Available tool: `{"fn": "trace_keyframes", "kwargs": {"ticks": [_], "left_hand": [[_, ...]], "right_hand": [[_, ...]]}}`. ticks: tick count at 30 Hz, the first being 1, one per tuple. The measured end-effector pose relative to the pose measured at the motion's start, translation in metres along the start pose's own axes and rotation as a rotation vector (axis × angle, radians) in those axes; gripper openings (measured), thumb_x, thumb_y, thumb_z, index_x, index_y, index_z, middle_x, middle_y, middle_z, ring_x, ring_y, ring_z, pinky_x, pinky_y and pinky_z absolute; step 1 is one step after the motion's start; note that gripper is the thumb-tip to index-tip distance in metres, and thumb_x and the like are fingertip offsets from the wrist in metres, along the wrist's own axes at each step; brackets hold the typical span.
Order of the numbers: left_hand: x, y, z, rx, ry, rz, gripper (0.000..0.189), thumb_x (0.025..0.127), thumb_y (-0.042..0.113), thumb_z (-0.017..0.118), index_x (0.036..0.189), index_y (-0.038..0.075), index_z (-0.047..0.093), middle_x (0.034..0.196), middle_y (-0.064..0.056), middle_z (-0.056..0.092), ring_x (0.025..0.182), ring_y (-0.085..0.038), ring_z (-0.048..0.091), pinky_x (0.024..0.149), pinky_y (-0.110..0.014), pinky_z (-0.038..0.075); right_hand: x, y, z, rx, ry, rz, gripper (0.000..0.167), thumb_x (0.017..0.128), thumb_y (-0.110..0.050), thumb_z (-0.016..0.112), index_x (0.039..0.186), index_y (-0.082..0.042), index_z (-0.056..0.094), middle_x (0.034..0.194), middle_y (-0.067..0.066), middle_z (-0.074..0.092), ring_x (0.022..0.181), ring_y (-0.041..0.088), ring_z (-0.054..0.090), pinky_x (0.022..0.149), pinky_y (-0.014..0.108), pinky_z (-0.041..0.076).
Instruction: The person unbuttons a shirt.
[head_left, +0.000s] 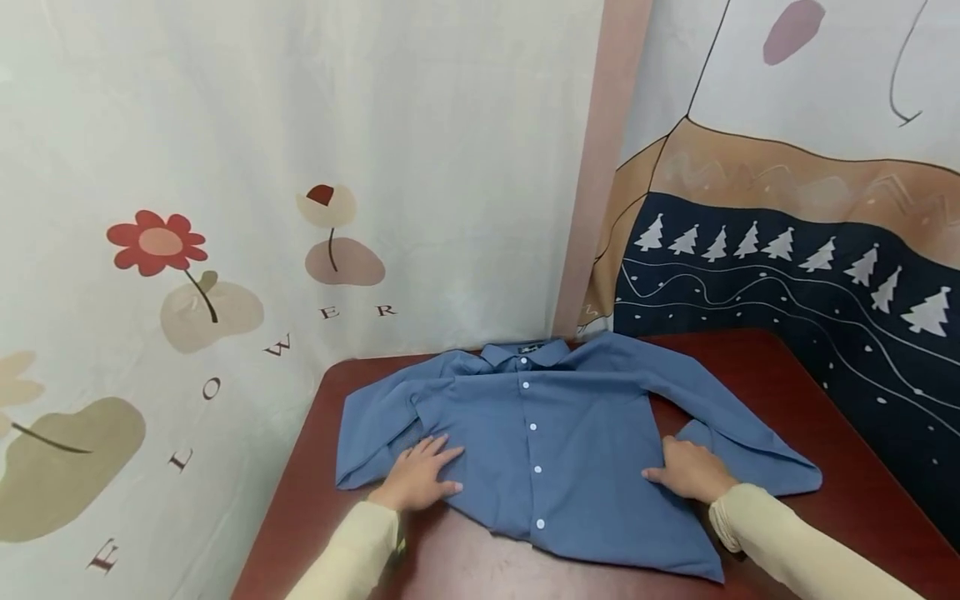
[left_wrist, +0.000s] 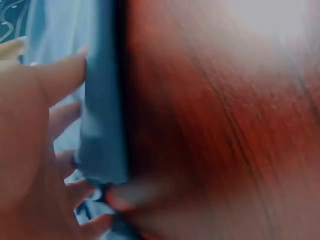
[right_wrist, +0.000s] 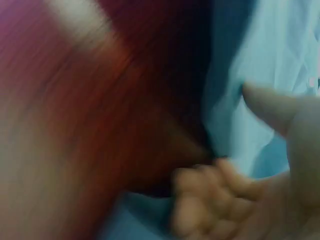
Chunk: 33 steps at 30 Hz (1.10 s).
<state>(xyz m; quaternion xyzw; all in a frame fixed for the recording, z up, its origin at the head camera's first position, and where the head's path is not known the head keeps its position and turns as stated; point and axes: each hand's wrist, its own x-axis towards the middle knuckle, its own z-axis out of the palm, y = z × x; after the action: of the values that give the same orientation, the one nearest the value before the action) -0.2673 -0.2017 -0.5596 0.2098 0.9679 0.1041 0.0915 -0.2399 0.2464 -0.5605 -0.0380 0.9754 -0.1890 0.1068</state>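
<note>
A blue button-up shirt (head_left: 585, 450) lies front up on the table, collar at the far side, sleeves bent out to both sides. My left hand (head_left: 422, 477) rests on the shirt's left side edge with its fingers spread. In the left wrist view, the left thumb (left_wrist: 65, 77) lies along the fabric edge. At the opposite side edge is my right hand (head_left: 693, 468), its thumb touching the shirt. The right wrist view is blurred; it shows loosely curled fingers (right_wrist: 210, 197) apart from the thumb, near the cloth edge.
The dark red table (head_left: 300, 517) has its far edge close to a white curtain (head_left: 450, 167) printed with flowers. On the right hangs a dark blue printed cloth (head_left: 787, 317) with white trees. The right sleeve (head_left: 757, 442) spreads beyond my right hand.
</note>
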Motion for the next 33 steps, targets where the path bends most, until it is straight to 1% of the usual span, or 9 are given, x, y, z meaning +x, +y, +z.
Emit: {"fn": "trace_keyframes", "kwargs": {"ticks": [4, 9, 12, 14, 17, 20, 24, 30, 33], "left_hand": [[0.026, -0.008, 0.006, 0.015, 0.009, -0.036, 0.062, 0.096, 0.045, 0.057, 0.150, 0.020, 0.040, 0.156, -0.015, 0.028, 0.142, -0.040, 0.023, 0.108, -0.061, 0.021], [0.050, -0.009, 0.008, -0.054, 0.200, -0.181, 0.061, 0.093, 0.041, 0.063, 0.145, 0.014, 0.047, 0.146, -0.019, 0.040, 0.134, -0.041, 0.035, 0.102, -0.060, 0.031], [0.042, -0.003, 0.009, -0.178, 0.329, -0.331, 0.055, 0.087, 0.038, 0.072, 0.128, 0.004, 0.057, 0.123, -0.020, 0.054, 0.115, -0.040, 0.051, 0.091, -0.056, 0.042], [0.031, 0.001, 0.007, -0.280, 0.357, -0.422, 0.051, 0.084, 0.038, 0.075, 0.115, 0.000, 0.059, 0.107, -0.019, 0.058, 0.099, -0.037, 0.057, 0.082, -0.052, 0.046], [0.019, 0.002, 0.000, -0.429, 0.290, -0.520, 0.045, 0.084, 0.038, 0.075, 0.101, -0.001, 0.059, 0.093, -0.014, 0.060, 0.085, -0.032, 0.059, 0.077, -0.047, 0.047], [0.019, -0.003, -0.004, -0.558, 0.264, -0.561, 0.036, 0.083, 0.032, 0.076, 0.092, 0.000, 0.061, 0.088, -0.012, 0.061, 0.080, -0.030, 0.057, 0.074, -0.044, 0.046], [0.023, -0.005, -0.009, -0.791, 0.320, -0.513, 0.022, 0.082, 0.017, 0.075, 0.086, 0.002, 0.061, 0.085, -0.009, 0.057, 0.079, -0.025, 0.055, 0.073, -0.039, 0.045], [0.008, 0.006, -0.054, -1.452, 0.378, -0.133, 0.017, 0.092, -0.004, 0.058, 0.084, 0.006, 0.047, 0.070, 0.001, 0.046, 0.069, -0.011, 0.054, 0.070, -0.029, 0.048], [0.000, 0.012, -0.085, -1.597, 0.440, -0.010, 0.016, 0.095, -0.004, 0.053, 0.088, 0.009, 0.048, 0.068, 0.003, 0.047, 0.062, -0.008, 0.050, 0.062, -0.023, 0.045]], "right_hand": [[0.029, 0.001, 0.005, 0.025, 0.146, -0.095, 0.022, 0.090, -0.017, 0.070, 0.084, -0.002, 0.055, 0.066, 0.006, 0.048, 0.057, 0.020, 0.049, 0.054, 0.038, 0.040], [0.057, 0.003, -0.001, 0.083, 0.255, -0.078, 0.024, 0.095, -0.019, 0.064, 0.079, -0.007, 0.051, 0.064, 0.005, 0.047, 0.054, 0.020, 0.047, 0.052, 0.037, 0.039], [0.043, 0.007, -0.009, 0.135, 0.179, 0.002, 0.040, 0.095, -0.034, 0.063, 0.067, -0.009, 0.050, 0.056, 0.003, 0.042, 0.049, 0.020, 0.044, 0.049, 0.035, 0.037], [0.022, 0.010, -0.016, 0.146, 0.105, 0.033, 0.047, 0.092, -0.040, 0.066, 0.058, -0.013, 0.046, 0.051, 0.001, 0.039, 0.046, 0.018, 0.043, 0.047, 0.033, 0.037], [-0.008, 0.011, -0.023, 0.192, -0.017, 0.033, 0.046, 0.089, -0.033, 0.070, 0.056, -0.014, 0.044, 0.048, 0.003, 0.040, 0.042, 0.017, 0.043, 0.043, 0.032, 0.037], [-0.018, 0.012, -0.020, 0.302, -0.048, -0.033, 0.041, 0.086, -0.014, 0.071, 0.059, -0.014, 0.040, 0.049, 0.001, 0.038, 0.040, 0.015, 0.039, 0.042, 0.032, 0.037], [-0.010, 0.014, -0.014, 0.479, 0.019, -0.149, 0.041, 0.088, -0.006, 0.068, 0.066, -0.013, 0.034, 0.057, -0.003, 0.029, 0.049, 0.011, 0.031, 0.050, 0.028, 0.033], [-0.023, -0.001, -0.056, 0.930, 0.023, -0.275, 0.029, 0.101, -0.017, 0.054, 0.079, -0.004, 0.039, 0.067, 0.001, 0.032, 0.056, 0.020, 0.034, 0.056, 0.032, 0.033], [-0.027, -0.010, -0.085, 1.100, 0.073, -0.332, 0.025, 0.104, -0.019, 0.048, 0.084, -0.005, 0.045, 0.069, 0.002, 0.037, 0.058, 0.021, 0.040, 0.057, 0.032, 0.037]]}}
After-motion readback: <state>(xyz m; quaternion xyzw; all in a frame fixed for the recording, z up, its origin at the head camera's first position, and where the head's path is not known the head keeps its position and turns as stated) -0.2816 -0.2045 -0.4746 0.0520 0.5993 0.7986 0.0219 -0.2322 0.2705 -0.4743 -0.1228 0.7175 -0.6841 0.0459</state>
